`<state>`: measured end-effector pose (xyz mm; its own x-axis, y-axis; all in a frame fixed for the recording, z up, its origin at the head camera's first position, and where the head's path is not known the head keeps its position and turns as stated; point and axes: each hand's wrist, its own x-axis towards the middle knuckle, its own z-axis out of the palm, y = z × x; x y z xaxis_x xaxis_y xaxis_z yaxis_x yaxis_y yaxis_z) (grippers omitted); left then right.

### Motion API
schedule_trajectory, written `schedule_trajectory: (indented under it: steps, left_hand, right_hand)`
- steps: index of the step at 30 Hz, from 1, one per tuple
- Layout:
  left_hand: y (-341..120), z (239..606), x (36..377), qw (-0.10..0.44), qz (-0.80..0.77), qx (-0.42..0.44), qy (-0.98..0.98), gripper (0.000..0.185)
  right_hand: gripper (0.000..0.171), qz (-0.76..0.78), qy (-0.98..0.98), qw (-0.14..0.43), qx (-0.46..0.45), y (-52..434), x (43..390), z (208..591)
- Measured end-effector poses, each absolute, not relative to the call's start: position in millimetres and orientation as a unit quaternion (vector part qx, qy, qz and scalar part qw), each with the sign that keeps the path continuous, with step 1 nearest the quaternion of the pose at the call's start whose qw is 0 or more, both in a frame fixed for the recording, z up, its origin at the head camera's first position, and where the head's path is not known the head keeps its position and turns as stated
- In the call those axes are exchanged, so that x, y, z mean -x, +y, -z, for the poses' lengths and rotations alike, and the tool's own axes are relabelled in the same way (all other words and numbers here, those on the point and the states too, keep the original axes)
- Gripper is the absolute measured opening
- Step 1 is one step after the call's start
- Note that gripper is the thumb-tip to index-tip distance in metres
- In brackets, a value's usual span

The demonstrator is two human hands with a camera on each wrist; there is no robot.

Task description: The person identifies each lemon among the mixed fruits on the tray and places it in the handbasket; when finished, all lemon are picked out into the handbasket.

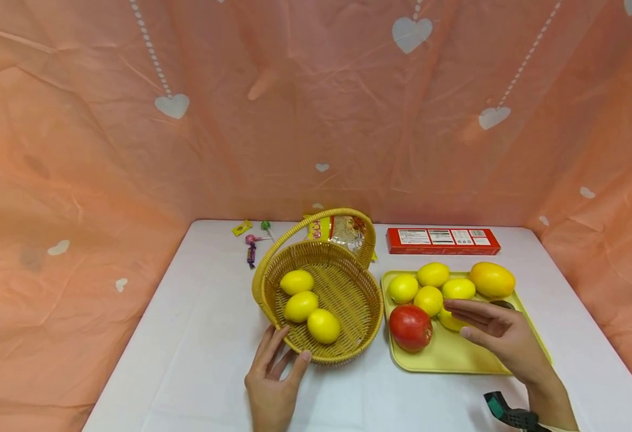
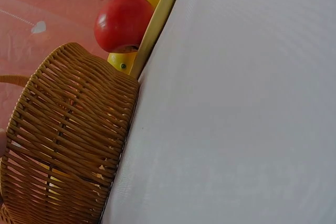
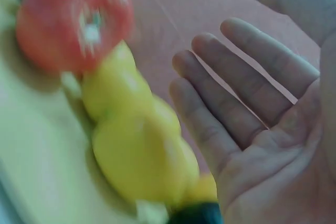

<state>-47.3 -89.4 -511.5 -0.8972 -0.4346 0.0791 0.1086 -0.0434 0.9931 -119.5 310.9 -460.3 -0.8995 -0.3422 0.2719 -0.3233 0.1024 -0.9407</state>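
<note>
**Reaching for a lemon on the tray while the other hand steadies the basket**

We look down at a white table (image 1: 186, 360) walled in by peach cloth with white hearts. Our left hand (image 1: 274, 375) rests against the near rim of a woven basket (image 1: 348, 336), fingers spread and fairly straight, gripping nothing. Three lemons (image 1: 301, 306) lie inside the basket.

Just right of it sits a yellow tray (image 1: 445, 357) with a cluster of lemons, a red apple (image 1: 410, 327) and a larger orange-yellow fruit (image 1: 491, 279). Our right hand (image 1: 496, 333) hovers over the tray, palm open, fingers extended and empty, their tips near a partly hidden lemon (image 1: 450, 321).

We judge that the step in hand is the reach for a tray lemon, with the grasp not yet made. The next move calls for closing the fingers round that lemon without nudging the apple beside it, then lifting it across to the basket.

Beyond lie a red box (image 1: 442, 240), a snack packet and a few sweets.
</note>
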Motion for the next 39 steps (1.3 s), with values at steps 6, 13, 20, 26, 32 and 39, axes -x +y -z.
schedule_trajectory:
  steps: [6, 13, 20, 26, 32, 39]
  left_hand:
    - [-91, 512, 48, 0.195, 0.712, -0.120, -0.664, 0.059]
    - [-91, 512, 48, 0.198, 0.712, -0.119, -0.663, 0.059]
    - [-90, 512, 48, 0.196, 0.714, -0.120, -0.662, 0.058]
    - [-89, 512, 47, 0.195, 0.715, -0.122, -0.660, 0.058]
    - [-89, 512, 47, 0.195, 0.715, -0.121, -0.660, 0.057]
    - [-89, 512, 47, 0.199, 0.712, -0.120, -0.663, 0.057]
  right_hand:
    - [0.046, 0.626, 0.761, -0.015, 0.170, 334, 112, 466]
    - [0.051, 0.522, 0.842, -0.038, 0.133, 333, 122, 472]
    - [0.048, 0.400, 0.910, -0.047, 0.099, 324, 128, 476]
    - [0.047, 0.372, 0.924, -0.034, 0.085, 320, 123, 479]
    - [0.050, 0.356, 0.931, -0.031, 0.072, 324, 116, 480]
    - [0.045, 0.416, 0.905, -0.032, 0.089, 327, 109, 469]
